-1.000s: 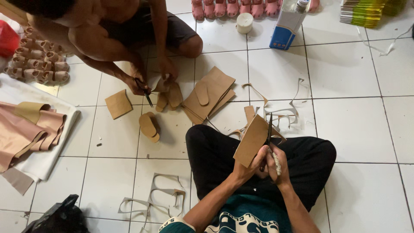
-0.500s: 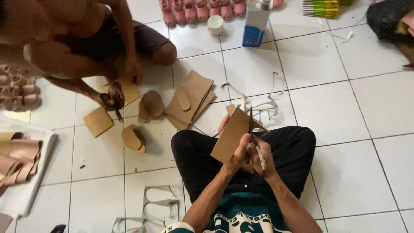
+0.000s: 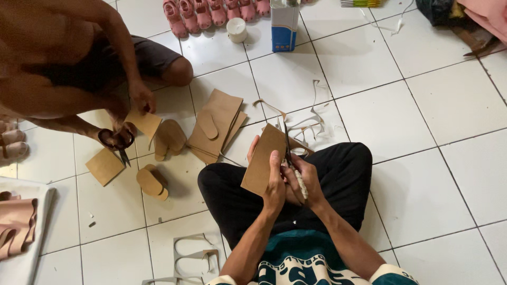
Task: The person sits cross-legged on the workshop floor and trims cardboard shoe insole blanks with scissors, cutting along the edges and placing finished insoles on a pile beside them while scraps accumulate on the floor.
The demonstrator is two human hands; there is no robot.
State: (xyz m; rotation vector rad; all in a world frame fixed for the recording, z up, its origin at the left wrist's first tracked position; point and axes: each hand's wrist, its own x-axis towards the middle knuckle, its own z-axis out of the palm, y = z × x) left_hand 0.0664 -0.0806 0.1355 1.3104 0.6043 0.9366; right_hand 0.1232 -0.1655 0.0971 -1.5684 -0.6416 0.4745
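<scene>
My left hand [image 3: 273, 186] grips a tan cardboard sheet [image 3: 261, 161] held upright over my crossed legs in black trousers. My right hand [image 3: 305, 179] is closed around scissors [image 3: 290, 158] whose blades run up along the sheet's right edge. Thin cut-off strips [image 3: 311, 119] lie on the white tile floor just beyond my knees.
Opposite sits another person [image 3: 58, 63] holding dark-handled scissors [image 3: 117, 141] and a tan piece [image 3: 143, 122]. A stack of tan sheets [image 3: 216, 124] and cut sole shapes [image 3: 150, 182] lie between us. Pink small shoes [image 3: 211, 10], a white cup [image 3: 236, 29] and a blue-white carton [image 3: 284, 24] stand farther off. Cut-out frames [image 3: 193, 253] lie at my left.
My view has shifted right and nearer. My hands stay on the sheet and scissors. The other person has lifted a tan piece off the floor.
</scene>
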